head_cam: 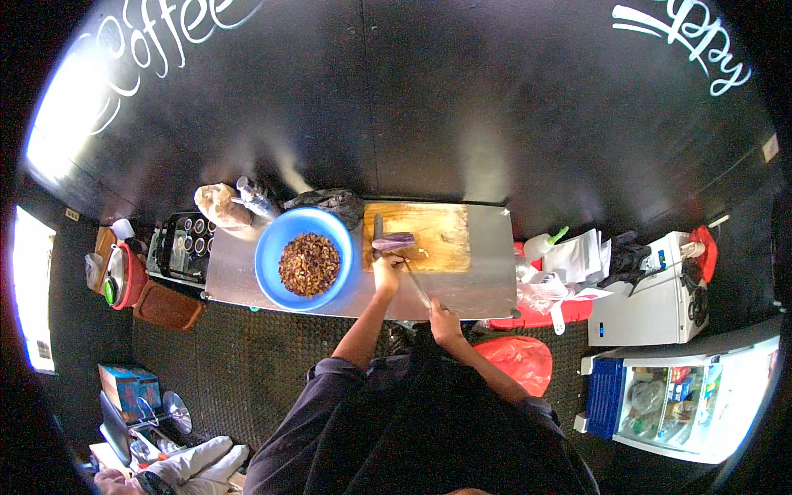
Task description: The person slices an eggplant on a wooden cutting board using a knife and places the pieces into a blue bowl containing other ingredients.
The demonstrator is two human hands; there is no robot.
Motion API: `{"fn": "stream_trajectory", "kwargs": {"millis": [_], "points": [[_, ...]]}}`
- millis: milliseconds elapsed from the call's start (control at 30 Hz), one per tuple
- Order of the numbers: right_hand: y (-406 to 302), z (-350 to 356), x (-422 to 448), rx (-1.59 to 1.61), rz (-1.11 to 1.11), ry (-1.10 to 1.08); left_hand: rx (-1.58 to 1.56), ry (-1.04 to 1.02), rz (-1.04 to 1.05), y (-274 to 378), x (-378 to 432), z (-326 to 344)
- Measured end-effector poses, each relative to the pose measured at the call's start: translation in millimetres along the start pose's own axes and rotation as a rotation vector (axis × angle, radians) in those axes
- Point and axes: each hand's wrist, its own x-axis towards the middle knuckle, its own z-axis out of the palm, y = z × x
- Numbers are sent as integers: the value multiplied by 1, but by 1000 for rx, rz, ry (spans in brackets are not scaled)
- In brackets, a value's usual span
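Note:
My right hand (444, 322) grips a long knife (419, 283) by its handle at the front edge of the metal table. The blade slants up and left toward my left hand (388, 276), which rests at the front edge of a wooden cutting board (448, 232). Whether small food is pinched in those left fingers is too unclear to tell. Just beyond them lies a purple streaked vegetable (394, 241), possibly an eggplant, across a dark elongated object (378, 225). Small pale bits (423, 252) are scattered on the board. Left of it stands a blue plastic basin (263, 260) holding chopped brown pieces (309, 265).
A brown bag (221, 205), a metal bottle (255, 197) and a black plastic bag (328, 204) line the table's back. Right are papers (572, 253), a white chest freezer (643, 309) and a lit display fridge (680, 396). A person's legs (198, 464) show lower left.

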Motion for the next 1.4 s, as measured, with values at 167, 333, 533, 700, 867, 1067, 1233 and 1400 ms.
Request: {"fn": "stream_trajectory", "kwargs": {"millis": [167,333,533,700,867,1067,1233,1400], "points": [[10,-6,-5,97,-8,-59,1,16,41,-4,-1,3],[17,-30,-28,104,-5,-63,-13,-12,-23,3,-5,5],[16,-38,-35,142,-9,19,32,-17,47,-7,4,6],[15,-39,-33,136,25,87,189,-177,163,-1,8,6],[16,-26,-19,238,9,182,325,-321,173,-16,22,8],[7,-31,16,470,119,220,600,-465,206,-19,23,34],[-40,-28,56,460,69,160,673,-263,452,-63,27,19],[-23,-7,71,394,156,187,211,-416,195,4,9,-9]]}}
